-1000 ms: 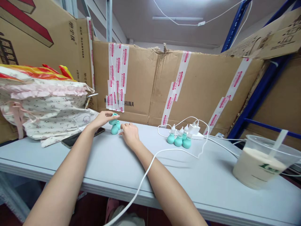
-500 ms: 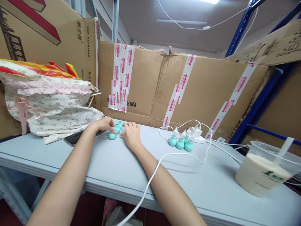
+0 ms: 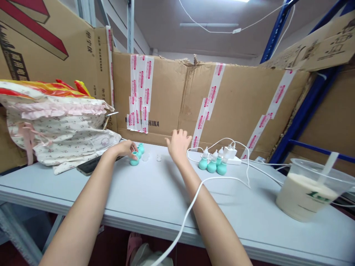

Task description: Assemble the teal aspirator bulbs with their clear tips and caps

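Observation:
My left hand point(image 3: 124, 149) rests on the grey table point(image 3: 155, 199), its fingertips touching a small teal bulb point(image 3: 134, 159); two more teal bulbs point(image 3: 140, 148) stand just behind it. Two tiny clear caps point(image 3: 158, 157) lie on the table to the right of them. My right hand point(image 3: 178, 143) hovers above the table with fingers spread and nothing in it, between the caps and a cluster of three teal bulbs with white nozzles point(image 3: 212, 163).
A white charger block point(image 3: 232, 155) with cables sits behind the cluster; one white cable point(image 3: 194, 199) runs over my right forearm. A plastic cup of milky drink point(image 3: 307, 192) stands at right. A floral bag point(image 3: 58, 125) and a phone point(image 3: 88, 168) lie at left. Cardboard walls stand behind.
My right hand lifted off the table beside the left bulbs and moved right and up, uncovering two clear caps. My left hand stayed by the teal bulb.

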`<move>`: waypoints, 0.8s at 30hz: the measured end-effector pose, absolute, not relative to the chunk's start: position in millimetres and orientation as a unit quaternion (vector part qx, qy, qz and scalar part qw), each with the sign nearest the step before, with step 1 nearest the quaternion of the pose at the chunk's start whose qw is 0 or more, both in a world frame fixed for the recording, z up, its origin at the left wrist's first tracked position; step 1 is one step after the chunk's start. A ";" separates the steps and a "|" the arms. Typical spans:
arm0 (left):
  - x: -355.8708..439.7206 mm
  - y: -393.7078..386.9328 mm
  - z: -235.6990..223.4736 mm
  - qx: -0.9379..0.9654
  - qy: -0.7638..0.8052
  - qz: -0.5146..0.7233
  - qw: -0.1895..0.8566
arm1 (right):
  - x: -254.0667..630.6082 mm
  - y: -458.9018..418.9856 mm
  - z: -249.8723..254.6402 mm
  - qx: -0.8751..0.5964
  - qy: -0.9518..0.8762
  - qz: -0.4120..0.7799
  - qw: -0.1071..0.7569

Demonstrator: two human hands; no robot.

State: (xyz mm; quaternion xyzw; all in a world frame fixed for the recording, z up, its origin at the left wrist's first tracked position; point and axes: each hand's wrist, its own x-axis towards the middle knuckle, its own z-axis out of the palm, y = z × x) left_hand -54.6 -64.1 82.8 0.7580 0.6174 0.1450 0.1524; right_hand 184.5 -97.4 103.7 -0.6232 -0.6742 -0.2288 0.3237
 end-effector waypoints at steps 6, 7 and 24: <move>-55.7 -66.0 83.9 0.771 0.583 0.235 0.102 | 271.2 -106.8 146.7 -0.672 -0.710 -0.088 0.191; -52.1 -66.1 85.0 0.775 0.564 0.273 0.079 | 283.0 -108.0 147.5 -0.686 -0.707 -0.075 0.153; 45.0 -86.5 68.1 0.839 0.395 0.374 -0.015 | 286.9 -106.7 132.4 -0.662 -0.724 -0.086 0.172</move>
